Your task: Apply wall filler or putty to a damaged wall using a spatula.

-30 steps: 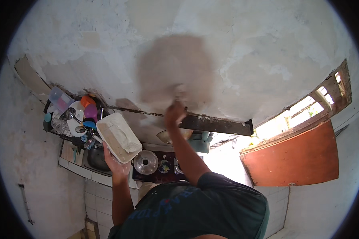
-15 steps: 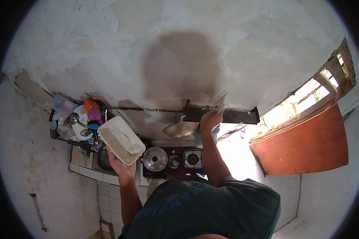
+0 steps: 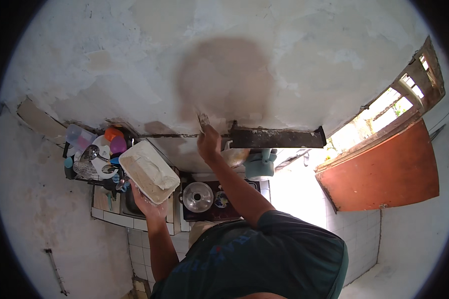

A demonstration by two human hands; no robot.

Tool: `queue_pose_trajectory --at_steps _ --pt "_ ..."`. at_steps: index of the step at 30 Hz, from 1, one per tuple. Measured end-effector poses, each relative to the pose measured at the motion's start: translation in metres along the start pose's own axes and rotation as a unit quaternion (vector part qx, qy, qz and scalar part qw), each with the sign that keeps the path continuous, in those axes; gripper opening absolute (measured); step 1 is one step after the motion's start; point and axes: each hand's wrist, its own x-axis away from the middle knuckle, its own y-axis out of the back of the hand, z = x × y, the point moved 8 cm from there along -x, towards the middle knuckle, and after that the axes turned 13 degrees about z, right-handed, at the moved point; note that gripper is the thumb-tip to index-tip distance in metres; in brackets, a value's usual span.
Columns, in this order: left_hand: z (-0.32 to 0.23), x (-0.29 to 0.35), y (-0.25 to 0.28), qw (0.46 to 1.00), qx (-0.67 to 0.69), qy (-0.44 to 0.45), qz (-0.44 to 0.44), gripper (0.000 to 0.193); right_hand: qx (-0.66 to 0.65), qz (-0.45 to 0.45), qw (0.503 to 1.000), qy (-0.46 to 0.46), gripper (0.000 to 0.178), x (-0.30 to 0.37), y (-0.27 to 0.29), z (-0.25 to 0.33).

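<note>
My left hand [image 3: 152, 205] grips a white rectangular tub [image 3: 128, 158] by its near end, tilted up, with pale putty [image 3: 159, 177] smeared and heaped inside. White smears mark the fingers. My right hand [image 3: 210, 143] is closed round a putty knife [image 3: 202, 119], its blade up against the patchy grey wall [image 3: 134, 55] just left of a dark shelf [image 3: 279, 138]. The handle is mostly hidden in my fist. A round shadow lies on the wall above.
Below my arms stands a stove [image 3: 212, 215] bearing a metal pot lid [image 3: 198, 197]. A rack of dishes and utensils [image 3: 97, 154] fills the left side, by the sink [image 3: 130, 204]. Teal pot [image 3: 260, 169] and wok hang under the shelf; an orange panel [image 3: 379, 172] hangs right, beneath the window.
My right hand has swept left along the wall with the putty knife, from over the shelf to its left end. The left hand still holds the tub in nearly the same place.
</note>
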Motion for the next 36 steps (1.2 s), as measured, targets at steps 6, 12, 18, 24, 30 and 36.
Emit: queue_pose_trajectory --at_steps 6,12,18,24,30,36 --pt "0.005 0.005 0.017 0.998 0.056 0.000 -0.017 0.060 0.117 -0.251 0.958 -0.070 0.025 0.037 0.129 -0.040" --pt "0.002 0.011 0.008 0.999 0.038 0.006 0.006 0.061 0.111 -0.201 0.960 -0.159 0.015 -0.012 0.067 -0.043" --pt "-0.003 0.010 0.000 1.000 0.012 0.002 -0.001 0.062 0.037 -0.006 0.998 -0.047 0.014 -0.009 -0.079 0.012" --pt "-0.003 0.012 0.011 0.999 0.045 -0.005 -0.024 0.062 0.111 -0.021 0.994 0.006 0.021 0.025 -0.013 -0.018" --pt "-0.003 0.009 0.012 0.999 0.049 -0.004 -0.009 0.059 0.075 -0.268 0.961 0.000 0.020 0.035 0.167 -0.077" --pt "-0.002 0.007 0.008 0.999 0.035 -0.010 -0.009 0.061 0.147 -0.211 0.961 -0.103 0.009 -0.007 0.088 -0.064"
